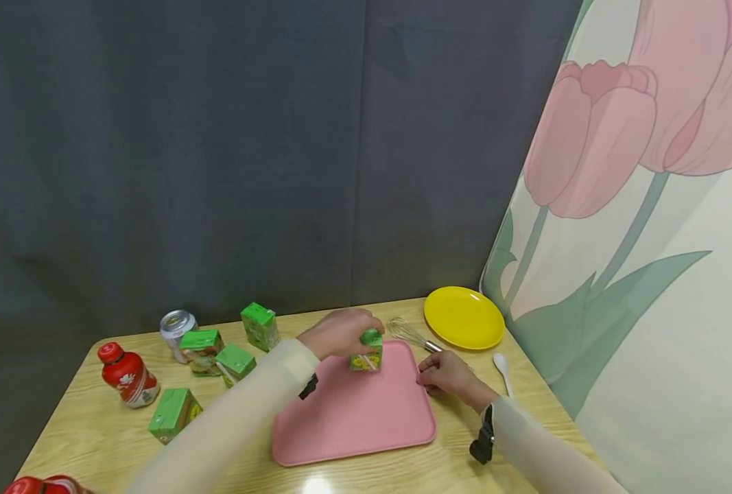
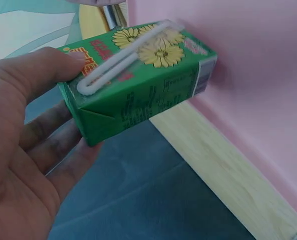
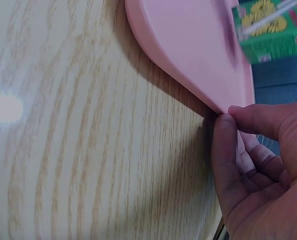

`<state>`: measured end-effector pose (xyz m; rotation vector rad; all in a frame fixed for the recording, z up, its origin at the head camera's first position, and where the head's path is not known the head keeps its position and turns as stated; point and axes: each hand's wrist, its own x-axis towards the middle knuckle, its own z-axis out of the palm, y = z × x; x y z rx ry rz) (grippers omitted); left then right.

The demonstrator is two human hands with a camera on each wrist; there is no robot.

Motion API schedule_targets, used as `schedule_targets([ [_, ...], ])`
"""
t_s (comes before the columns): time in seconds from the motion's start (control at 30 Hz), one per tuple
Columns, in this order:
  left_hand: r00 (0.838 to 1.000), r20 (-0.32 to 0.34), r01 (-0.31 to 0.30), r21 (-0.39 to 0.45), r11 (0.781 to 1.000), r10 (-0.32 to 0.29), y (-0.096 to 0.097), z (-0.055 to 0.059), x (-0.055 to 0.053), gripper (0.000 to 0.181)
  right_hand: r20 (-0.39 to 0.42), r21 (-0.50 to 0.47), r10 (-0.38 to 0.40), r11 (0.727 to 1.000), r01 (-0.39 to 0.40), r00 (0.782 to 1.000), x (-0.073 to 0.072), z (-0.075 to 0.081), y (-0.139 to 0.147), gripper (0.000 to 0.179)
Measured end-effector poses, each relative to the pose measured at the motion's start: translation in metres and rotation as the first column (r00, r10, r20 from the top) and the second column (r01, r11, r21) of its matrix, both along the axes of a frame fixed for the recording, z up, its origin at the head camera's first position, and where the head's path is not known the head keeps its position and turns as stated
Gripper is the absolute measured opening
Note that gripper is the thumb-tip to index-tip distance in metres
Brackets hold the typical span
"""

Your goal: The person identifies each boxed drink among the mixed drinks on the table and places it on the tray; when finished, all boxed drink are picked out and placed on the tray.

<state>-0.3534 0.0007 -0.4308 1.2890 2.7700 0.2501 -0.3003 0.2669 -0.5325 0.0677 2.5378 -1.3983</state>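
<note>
A green drink carton (image 2: 143, 75) with yellow flowers and a white straw on its side is gripped by my left hand (image 1: 344, 333), thumb on one side and fingers on the other. In the head view, the carton (image 1: 366, 360) is at the far part of the pink tray (image 1: 353, 418); its lower end is close to the tray surface, and I cannot tell whether they touch. My right hand (image 1: 451, 376) pinches the tray's right rim between thumb and index finger, as the right wrist view shows.
Left of the tray stand more green cartons (image 1: 176, 415), a silver can (image 1: 177, 333) and a red bottle (image 1: 130, 377); another red-capped bottle (image 1: 41, 486) is at the near left. A whisk (image 1: 411, 334), yellow plate (image 1: 464, 317) and white spoon (image 1: 503, 370) lie right.
</note>
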Motion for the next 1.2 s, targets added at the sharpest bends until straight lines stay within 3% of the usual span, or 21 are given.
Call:
schedule_targets([
  [0.23,0.998,0.037,-0.051,-0.027,0.998,0.052,0.023,-0.005,-0.01,0.038,0.005,-0.002,0.001,1.0,-0.001,1.0,0.001,0.001,-0.004,0.015],
  [0.43,0.999,0.037,-0.039,-0.023,0.999,0.04,0.034,-0.007,-0.012,0.04,-0.006,-0.006,0.014,1.0,-0.014,1.0,0.001,0.0,-0.005,0.015],
  [0.63,0.996,0.071,-0.046,-0.002,0.999,0.046,0.04,-0.009,-0.014,0.041,-0.017,-0.022,0.044,0.999,-0.044,0.999,0.002,0.002,-0.003,0.015],
  [1.2,0.99,0.12,-0.074,-0.013,0.997,0.075,0.047,-0.006,-0.012,0.038,0.003,-0.048,0.032,0.998,-0.031,0.999,0.0,-0.001,0.001,0.015],
])
